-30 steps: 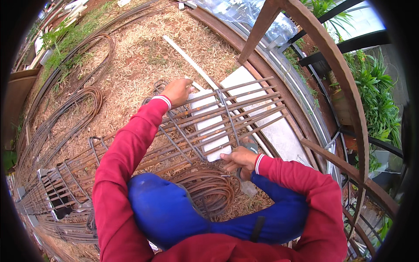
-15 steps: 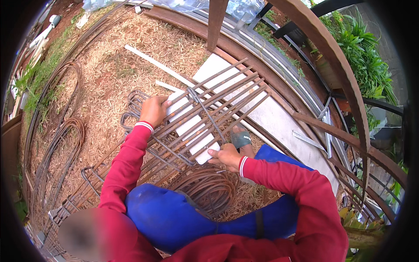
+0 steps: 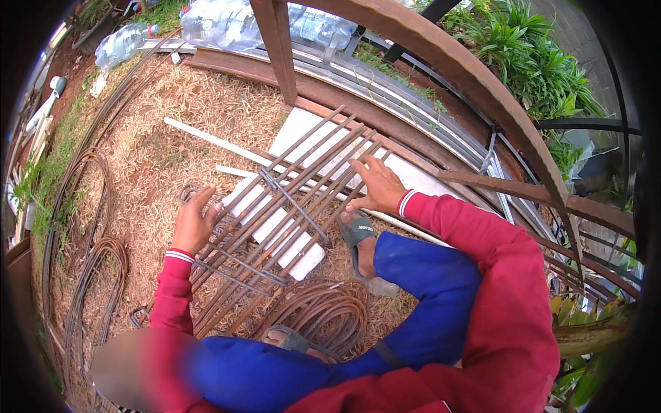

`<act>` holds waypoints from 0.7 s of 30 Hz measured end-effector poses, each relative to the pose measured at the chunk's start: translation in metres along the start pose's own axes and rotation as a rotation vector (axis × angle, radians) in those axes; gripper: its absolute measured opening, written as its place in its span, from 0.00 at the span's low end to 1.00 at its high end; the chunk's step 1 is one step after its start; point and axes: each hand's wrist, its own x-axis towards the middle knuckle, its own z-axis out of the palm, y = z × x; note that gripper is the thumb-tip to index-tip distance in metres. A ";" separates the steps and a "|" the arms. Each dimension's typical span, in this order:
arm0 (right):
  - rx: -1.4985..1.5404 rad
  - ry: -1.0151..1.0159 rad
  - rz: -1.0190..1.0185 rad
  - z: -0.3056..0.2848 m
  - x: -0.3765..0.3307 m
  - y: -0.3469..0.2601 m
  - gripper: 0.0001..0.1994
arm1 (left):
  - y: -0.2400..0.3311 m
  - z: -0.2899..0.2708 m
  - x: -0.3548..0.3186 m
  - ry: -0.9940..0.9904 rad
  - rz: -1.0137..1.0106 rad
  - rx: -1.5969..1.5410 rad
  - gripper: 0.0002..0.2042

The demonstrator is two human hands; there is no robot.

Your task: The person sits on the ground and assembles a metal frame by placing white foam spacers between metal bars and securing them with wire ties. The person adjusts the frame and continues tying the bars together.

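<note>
Rusty rebar rods (image 3: 275, 213) lie slantwise before me, across a narrow white board (image 3: 303, 254). A bent steel stirrup (image 3: 303, 215) crosses the rods near their far ends, and another stirrup (image 3: 236, 260) sits nearer me. My left hand (image 3: 195, 221) is beside the rods' left side, fingers parted and nothing seen in its grasp. At the rods' right side, my right hand (image 3: 379, 186) has its fingers spread over the ends; whether the fingertips touch them I cannot tell. More stirrups, partly hidden, lie by the left hand.
A coil of rusty rod (image 3: 348, 313) lies near my sandalled feet. Long wire loops (image 3: 86, 255) spread on the left. A white panel (image 3: 423, 184) and white pipe (image 3: 206, 135) lie beyond. A curved brown metal frame (image 3: 509, 89) rises at the right; plastic bottles (image 3: 220, 24) lie behind.
Both hands have let go: the left came off the rods to their left side, and the right left the stirrup's near end and moved out over the far rod ends. My view has shifted.
</note>
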 end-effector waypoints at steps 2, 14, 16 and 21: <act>-0.004 0.040 0.015 0.007 0.014 0.022 0.70 | 0.013 -0.023 0.000 -0.055 -0.041 -0.023 0.21; 0.348 0.256 -0.130 0.049 -0.007 -0.005 0.32 | 0.050 0.035 0.065 -0.145 -0.005 0.078 0.26; 0.479 0.182 -0.212 0.063 -0.013 -0.033 0.23 | 0.046 0.058 0.089 -0.113 -0.047 0.048 0.25; 0.493 -0.022 -0.207 0.075 -0.009 -0.055 0.20 | 0.045 0.090 0.104 -0.224 -0.138 0.021 0.22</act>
